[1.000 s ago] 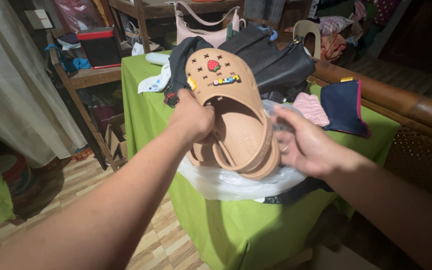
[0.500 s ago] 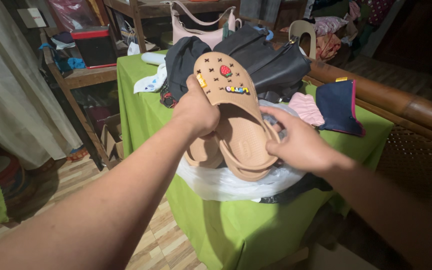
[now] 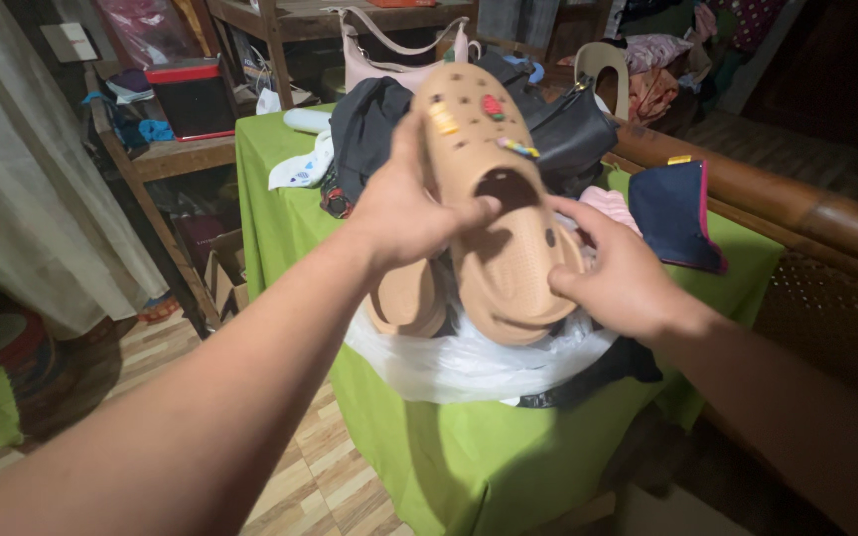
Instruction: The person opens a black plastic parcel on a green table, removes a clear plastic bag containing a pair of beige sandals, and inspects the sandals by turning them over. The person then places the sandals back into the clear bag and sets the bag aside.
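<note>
- Room dim overall; light falls from above and the front, brightest on the green tablecloth (image 3: 280,213) and tan clog (image 3: 499,189).
- Upper right corner and lower right nearly black, detail lost.
- Left hand (image 3: 404,213) and right hand (image 3: 618,283) slightly soft from motion.
- Forearms at lower frame stretched by wide-angle lens.
- Mild sheen on white plastic bag (image 3: 469,362); soft shadow beneath table.

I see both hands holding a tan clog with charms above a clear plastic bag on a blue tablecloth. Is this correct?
Not quite: the tablecloth is green, not blue, as the head view shows. The rest holds: the left hand and right hand hold a tan clog with charms above a clear plastic bag.
</note>
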